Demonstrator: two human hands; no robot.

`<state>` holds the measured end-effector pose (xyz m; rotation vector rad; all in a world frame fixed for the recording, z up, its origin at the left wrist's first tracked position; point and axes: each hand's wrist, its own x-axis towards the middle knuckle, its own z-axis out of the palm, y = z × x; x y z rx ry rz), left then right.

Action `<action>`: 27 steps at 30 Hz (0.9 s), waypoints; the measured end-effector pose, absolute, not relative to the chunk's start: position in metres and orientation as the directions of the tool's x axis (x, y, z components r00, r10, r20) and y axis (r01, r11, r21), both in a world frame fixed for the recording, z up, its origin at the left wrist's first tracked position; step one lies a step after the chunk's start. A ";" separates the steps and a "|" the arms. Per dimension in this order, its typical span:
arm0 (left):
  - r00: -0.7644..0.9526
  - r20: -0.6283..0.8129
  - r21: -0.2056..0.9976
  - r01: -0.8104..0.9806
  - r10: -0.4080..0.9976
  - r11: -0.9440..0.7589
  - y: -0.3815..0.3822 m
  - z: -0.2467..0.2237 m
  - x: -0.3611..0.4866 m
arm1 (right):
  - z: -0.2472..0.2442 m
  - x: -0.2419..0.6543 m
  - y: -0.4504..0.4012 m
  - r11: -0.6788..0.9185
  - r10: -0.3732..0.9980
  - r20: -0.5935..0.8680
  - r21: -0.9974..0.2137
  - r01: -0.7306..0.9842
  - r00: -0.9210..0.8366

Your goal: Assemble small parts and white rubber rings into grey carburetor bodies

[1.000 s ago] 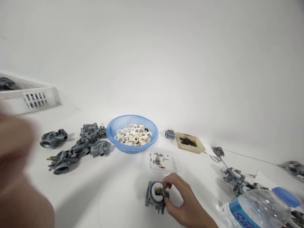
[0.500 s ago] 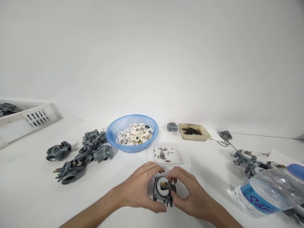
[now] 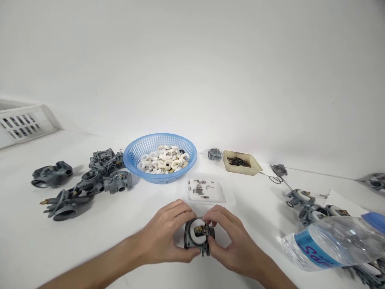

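The white counter (image 3: 135,212) is well spread. A slotted white crate (image 3: 43,126) sits at the left, with grey metal castings (image 3: 118,182) bunched nearer the middle. A blue basket (image 3: 161,180) stands beside them, a shallow clear tray (image 3: 217,194) on its near side; a cream tray (image 3: 240,169) lies to the right, then more metal parts (image 3: 299,196) near a bottle (image 3: 331,245). Whether the ring-fitted casting (image 3: 197,233) up front touches down, I can't tell.

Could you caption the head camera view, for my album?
Left hand and right hand around a grey metal part with a white curved piece, a blue basket beyond.
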<state>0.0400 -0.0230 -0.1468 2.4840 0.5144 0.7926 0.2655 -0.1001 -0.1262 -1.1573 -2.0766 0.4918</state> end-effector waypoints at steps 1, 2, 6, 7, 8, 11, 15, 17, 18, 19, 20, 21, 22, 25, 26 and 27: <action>0.760 0.438 0.541 0.203 0.480 -0.816 -0.023 -0.148 0.040 | -0.127 0.266 -0.100 0.526 0.850 0.389 -0.620 0.582 -0.355; 0.756 0.442 0.541 0.204 0.482 -0.816 -0.023 -0.148 0.040 | -0.127 0.266 -0.100 0.526 0.851 0.387 -0.622 0.581 -0.356; 0.740 0.452 0.552 0.206 0.498 -0.808 -0.023 -0.152 0.040 | -0.128 0.265 -0.099 0.523 0.852 0.379 -0.623 0.581 -0.360; 0.739 0.450 0.553 0.209 0.501 -0.806 -0.023 -0.153 0.040 | -0.128 0.265 -0.099 0.518 0.855 0.376 -0.627 0.582 -0.357; 0.740 0.448 0.553 0.213 0.503 -0.806 -0.023 -0.154 0.039 | -0.128 0.265 -0.098 0.514 0.858 0.373 -0.630 0.583 -0.353; 0.748 0.440 0.548 0.215 0.497 -0.808 -0.023 -0.155 0.038 | -0.128 0.266 -0.098 0.501 0.865 0.352 -0.629 0.595 -0.357; 0.756 0.422 0.546 0.229 0.501 -0.806 -0.023 -0.155 0.037 | -0.128 0.269 -0.100 0.516 0.856 0.349 -0.611 0.600 -0.382; 0.754 0.423 0.538 0.237 0.502 -0.809 -0.023 -0.155 0.038 | -0.127 0.269 -0.100 0.522 0.852 0.351 -0.608 0.597 -0.388; 0.753 0.426 0.534 0.238 0.501 -0.811 -0.023 -0.155 0.038 | -0.127 0.269 -0.100 0.523 0.852 0.349 -0.608 0.597 -0.392; 0.751 0.430 0.530 0.240 0.502 -0.813 -0.023 -0.155 0.038 | -0.127 0.269 -0.100 0.525 0.851 0.346 -0.608 0.596 -0.396; 0.752 0.431 0.528 0.238 0.499 -0.815 -0.022 -0.154 0.039 | -0.126 0.268 -0.100 0.525 0.850 0.341 -0.607 0.597 -0.401; 0.753 0.430 0.527 0.238 0.498 -0.816 -0.022 -0.154 0.039 | -0.126 0.268 -0.100 0.523 0.851 0.335 -0.606 0.599 -0.405; 0.755 0.428 0.525 0.240 0.497 -0.816 -0.022 -0.154 0.039 | -0.126 0.268 -0.100 0.523 0.851 0.331 -0.605 0.600 -0.407; 0.758 0.428 0.513 0.244 0.492 -0.823 -0.022 -0.154 0.039 | -0.125 0.267 -0.100 0.518 0.854 0.326 -0.607 0.603 -0.406; 0.757 0.432 0.506 0.246 0.490 -0.827 -0.022 -0.154 0.039 | -0.125 0.267 -0.100 0.516 0.855 0.326 -0.610 0.602 -0.402; 0.756 0.437 0.500 0.246 0.487 -0.831 -0.021 -0.154 0.039 | -0.125 0.267 -0.100 0.514 0.857 0.327 -0.613 0.600 -0.399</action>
